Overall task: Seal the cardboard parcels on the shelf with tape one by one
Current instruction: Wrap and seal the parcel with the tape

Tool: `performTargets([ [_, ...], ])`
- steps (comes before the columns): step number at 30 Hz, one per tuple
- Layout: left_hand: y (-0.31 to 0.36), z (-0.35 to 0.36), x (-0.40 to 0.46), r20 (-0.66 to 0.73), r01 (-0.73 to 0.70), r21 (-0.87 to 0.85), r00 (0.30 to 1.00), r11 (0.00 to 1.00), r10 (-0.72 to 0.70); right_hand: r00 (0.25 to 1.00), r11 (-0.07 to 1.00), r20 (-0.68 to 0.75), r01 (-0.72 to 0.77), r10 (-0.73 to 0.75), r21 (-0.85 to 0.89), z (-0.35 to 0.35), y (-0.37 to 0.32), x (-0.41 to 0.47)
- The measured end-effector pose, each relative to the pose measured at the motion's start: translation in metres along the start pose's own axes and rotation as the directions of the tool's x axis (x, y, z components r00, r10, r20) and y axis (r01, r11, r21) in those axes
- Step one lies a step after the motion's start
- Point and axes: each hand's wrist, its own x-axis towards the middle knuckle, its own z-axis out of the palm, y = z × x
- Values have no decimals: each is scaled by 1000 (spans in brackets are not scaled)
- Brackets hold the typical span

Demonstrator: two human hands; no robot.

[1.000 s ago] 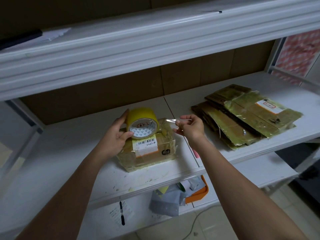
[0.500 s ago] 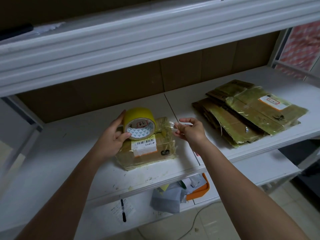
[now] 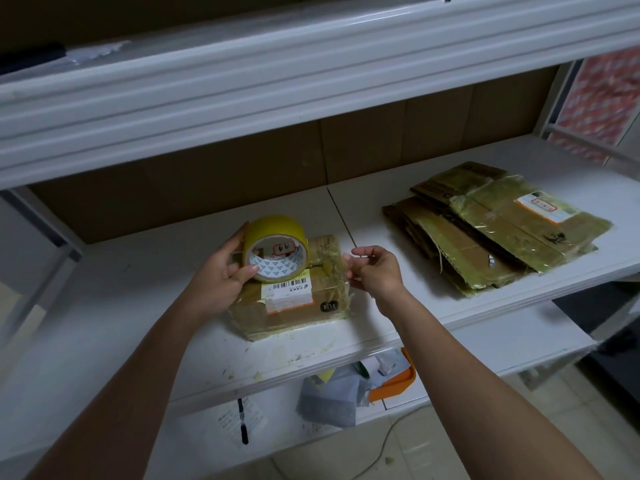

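A small cardboard parcel (image 3: 304,306) wrapped in yellowish tape, with a white barcode label, lies on the white shelf (image 3: 138,306). My left hand (image 3: 221,275) holds a yellow tape roll (image 3: 275,247) upright over the parcel's left top. My right hand (image 3: 374,271) pinches the clear free end of the tape at the parcel's right edge. A short stretch of tape runs between the roll and those fingers, over the parcel's top.
A pile of flattened, taped cardboard parcels (image 3: 495,226) lies to the right on the same shelf. A shelf board (image 3: 311,64) overhangs above. Below are a lower shelf with grey bags (image 3: 329,396), an orange tray (image 3: 394,382) and a black pen (image 3: 242,420).
My right hand has come down and toward the parcel's right edge, bringing the tape end lower. The roll has tilted slightly in my left hand.
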Motion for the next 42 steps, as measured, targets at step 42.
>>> performTargets([
  [42,3,-19,-15,-114,-194,-40,975,980,189,750,-176,621,596,-226,-784,38,-17,-38],
])
